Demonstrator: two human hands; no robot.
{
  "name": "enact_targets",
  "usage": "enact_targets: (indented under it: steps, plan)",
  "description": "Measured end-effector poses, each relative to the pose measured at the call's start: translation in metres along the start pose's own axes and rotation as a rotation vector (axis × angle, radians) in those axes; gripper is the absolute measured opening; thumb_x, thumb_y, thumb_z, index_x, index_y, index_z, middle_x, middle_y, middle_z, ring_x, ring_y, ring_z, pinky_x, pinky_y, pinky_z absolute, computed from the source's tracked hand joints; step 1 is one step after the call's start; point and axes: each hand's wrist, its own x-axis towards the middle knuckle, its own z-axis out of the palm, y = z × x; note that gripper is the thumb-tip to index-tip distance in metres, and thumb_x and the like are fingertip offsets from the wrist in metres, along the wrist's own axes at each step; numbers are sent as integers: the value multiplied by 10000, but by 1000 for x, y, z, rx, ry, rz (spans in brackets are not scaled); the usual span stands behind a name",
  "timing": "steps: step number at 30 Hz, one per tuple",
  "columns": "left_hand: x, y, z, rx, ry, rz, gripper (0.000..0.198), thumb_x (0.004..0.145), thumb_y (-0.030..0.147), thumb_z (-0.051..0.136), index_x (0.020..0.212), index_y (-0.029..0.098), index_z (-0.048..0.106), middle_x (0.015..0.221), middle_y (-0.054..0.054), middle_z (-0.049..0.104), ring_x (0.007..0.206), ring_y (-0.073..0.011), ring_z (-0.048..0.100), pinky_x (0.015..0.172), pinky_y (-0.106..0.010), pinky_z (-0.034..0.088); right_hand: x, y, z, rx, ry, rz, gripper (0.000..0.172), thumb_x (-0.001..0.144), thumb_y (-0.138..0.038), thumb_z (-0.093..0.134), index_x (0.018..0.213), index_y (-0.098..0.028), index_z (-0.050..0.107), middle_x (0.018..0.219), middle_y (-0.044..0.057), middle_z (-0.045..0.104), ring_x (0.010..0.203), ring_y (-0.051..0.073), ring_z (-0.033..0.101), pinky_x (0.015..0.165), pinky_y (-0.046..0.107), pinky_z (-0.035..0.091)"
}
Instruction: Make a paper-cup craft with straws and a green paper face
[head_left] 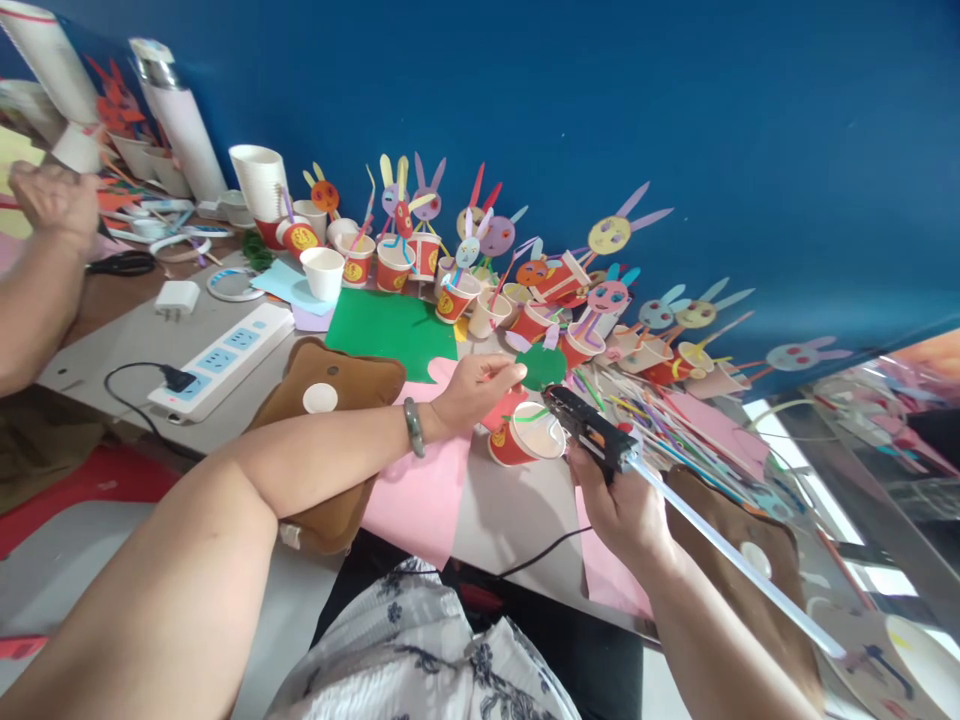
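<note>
My right hand (626, 500) is wrapped round a black glue gun (592, 425) with a long clear stick coming out of its back end. The gun's nozzle points at a green paper piece (541, 368). Beside it, the fingers of my left hand (480, 390) are pinched together by the green piece and a red paper piece (504, 408); which of them they grip is hard to tell. Under the gun's tip a red and white paper cup (527, 436) stands tilted in view, with a green strip and a pale strip at its rim.
Paper cups with rabbit faces (609, 236) line the blue wall. A power strip (225, 362), brown cushions (330, 385), green paper (386, 330) and pink paper (420, 500) lie around. Another person's hand (60, 205) is at the left. Colored sticks (667, 440) lie right.
</note>
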Motion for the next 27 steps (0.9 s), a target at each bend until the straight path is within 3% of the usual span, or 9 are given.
enact_targets:
  steps: [9, 27]
  plan:
    - [0, -3, 0, -4, -8, 25, 453, 886, 503, 570, 585, 171, 508, 600, 13, 498, 626, -111, 442, 606, -268, 362, 0, -5, -2, -6, 6, 76, 416, 1026, -402, 436, 668, -224, 551, 566, 26, 578, 554, 199, 581, 581, 339, 442]
    - [-1, 4, -1, 6, -38, -7, 457, 894, 486, 554, 566, 181, 462, 577, 37, 401, 596, -103, 372, 592, -271, 325, -1, -4, -1, -19, 15, 65, 428, 1031, -369, 436, 647, -212, 545, 560, 22, 599, 518, 176, 574, 560, 323, 424]
